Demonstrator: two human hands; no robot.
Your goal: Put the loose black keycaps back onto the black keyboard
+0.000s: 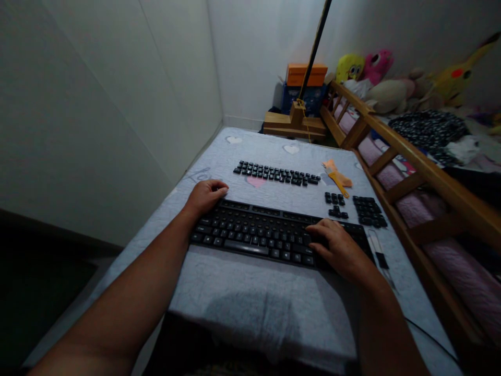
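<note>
A black keyboard (250, 235) lies across the cloth-covered table, with lower rows of keys in place and bare key seats in its upper rows. My left hand (205, 197) is closed on its far left corner, fingers curled over the edge. At the right part of the keyboard, thumb and forefinger of my right hand (334, 243) close about a dark keycap near the end of a row; the other fingers are bent and partly hidden. Beyond the keyboard, loose keycaps (279, 173) lie in rows. Smaller groups of keycaps (368, 211) sit to the right.
An orange-handled brush (338, 184) lies on an orange cloth (346, 180) at the back right. A wire puller tool (380, 258) rests right of the keyboard, near a cable (430, 339). A wooden bed rail (407, 167) borders the right side; a wall (117, 104) stands left.
</note>
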